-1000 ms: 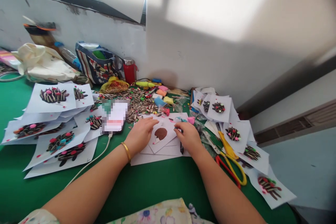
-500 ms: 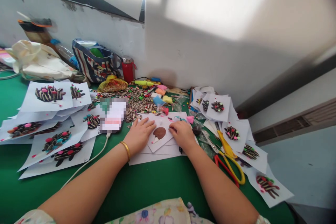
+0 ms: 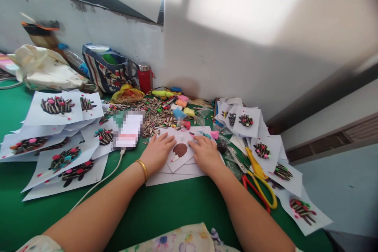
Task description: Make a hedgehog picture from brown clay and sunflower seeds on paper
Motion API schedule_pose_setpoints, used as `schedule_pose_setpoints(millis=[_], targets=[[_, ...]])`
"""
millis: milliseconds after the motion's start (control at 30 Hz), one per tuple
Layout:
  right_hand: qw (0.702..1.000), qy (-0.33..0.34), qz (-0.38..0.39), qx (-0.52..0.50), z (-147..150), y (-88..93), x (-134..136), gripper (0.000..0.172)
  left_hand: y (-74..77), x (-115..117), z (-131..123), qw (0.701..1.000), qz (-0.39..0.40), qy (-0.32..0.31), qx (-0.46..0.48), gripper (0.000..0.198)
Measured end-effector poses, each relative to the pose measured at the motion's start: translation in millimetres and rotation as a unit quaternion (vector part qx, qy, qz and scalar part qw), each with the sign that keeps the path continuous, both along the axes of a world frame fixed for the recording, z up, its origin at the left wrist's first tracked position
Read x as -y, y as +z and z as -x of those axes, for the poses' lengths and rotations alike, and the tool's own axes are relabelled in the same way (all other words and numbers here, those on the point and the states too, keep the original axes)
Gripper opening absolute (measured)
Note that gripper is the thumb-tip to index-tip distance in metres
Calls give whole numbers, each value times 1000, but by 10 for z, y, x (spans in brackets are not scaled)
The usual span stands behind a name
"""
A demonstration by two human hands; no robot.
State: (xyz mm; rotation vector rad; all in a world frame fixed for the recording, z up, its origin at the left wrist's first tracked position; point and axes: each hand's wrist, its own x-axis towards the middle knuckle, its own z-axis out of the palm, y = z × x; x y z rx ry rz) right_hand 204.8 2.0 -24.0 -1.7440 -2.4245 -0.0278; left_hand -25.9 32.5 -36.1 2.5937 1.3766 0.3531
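Observation:
A white paper card (image 3: 178, 164) lies on other white sheets (image 3: 165, 178) in front of me. Stuck on it is a brown flattened clay shape (image 3: 180, 150) with a pale pointed part at its lower left and a tiny pink dot. My left hand (image 3: 158, 152) rests flat on the left side of the papers, fingers stretched out and holding nothing. On the right side lies my right hand (image 3: 205, 154), palm down with its fingers extended near the card's edge. Small pink and teal clay bits (image 3: 203, 134) lie just beyond its fingertips.
Striped sunflower seeds (image 3: 156, 114) are heaped behind the papers, beside coloured clay packets (image 3: 179, 113). A phone (image 3: 126, 130) on a cable lies left. Finished seed-and-clay cards (image 3: 60, 120) pile up far left; more cards (image 3: 251, 120) stand right, near scissors (image 3: 262, 189).
My right hand has gone from curled, bunched fingers to lying flatter with fingers stretched out. My left hand has stayed in place on the papers.

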Motion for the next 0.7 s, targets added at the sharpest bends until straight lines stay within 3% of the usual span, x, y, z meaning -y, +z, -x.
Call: schedule_pose_setpoints(millis=[133,300,467,633,700], targets=[[1000,8,-11,0,-24,28,39,29,7,5,-4,1000,1,-1,5,48],[1000,-9,0,9,-1,-6,21,48,0,5,-2,1000,1,0,7,48],[1000,4,-15,-14,-9,-3,-3,30,-8,5,-4,1000,-1,1,-9,48],[1000,4,-13,-8,-7,-36,-5,47,-22,-3,-2,1000,-1,0,-7,49],[1000,2,-7,-9,-4,-37,-2,44,-26,-6,-3,1000,0,0,-1,49]])
